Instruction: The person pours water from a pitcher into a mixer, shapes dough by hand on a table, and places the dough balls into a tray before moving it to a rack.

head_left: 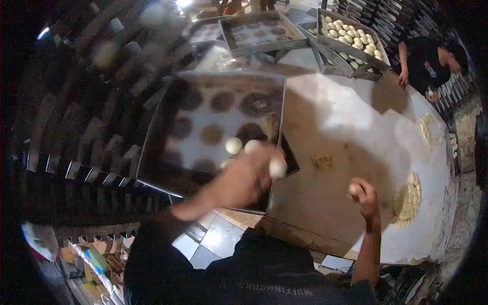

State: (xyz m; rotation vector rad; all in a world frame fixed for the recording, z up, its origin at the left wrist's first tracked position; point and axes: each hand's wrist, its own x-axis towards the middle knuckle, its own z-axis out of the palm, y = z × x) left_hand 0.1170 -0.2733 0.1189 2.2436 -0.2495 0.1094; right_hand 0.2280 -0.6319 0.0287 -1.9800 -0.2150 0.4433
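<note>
My left hand [246, 173], smeared by motion, reaches over the right side of a dark metal tray [211, 118]. A pale dough ball [277, 169] shows at its fingers, which look closed on it. Just beyond the hand, two round dough balls, one whole [233, 146] and one partly covered [251, 146], lie in the tray. Part of another pale piece peeks out beside the wrist. Over the worktable [325, 198], my right hand [366, 197] has its fingers curled around a small dough ball [353, 189].
Cut dough pieces [409, 202] lie grouped at the table's right, with a smaller row [426, 131] farther back. Stacked trays hold many dough balls [353, 36] at the far side, near another tray [262, 33]. A person [427, 66] stands at the far right. Dark racks [91, 132] line the left.
</note>
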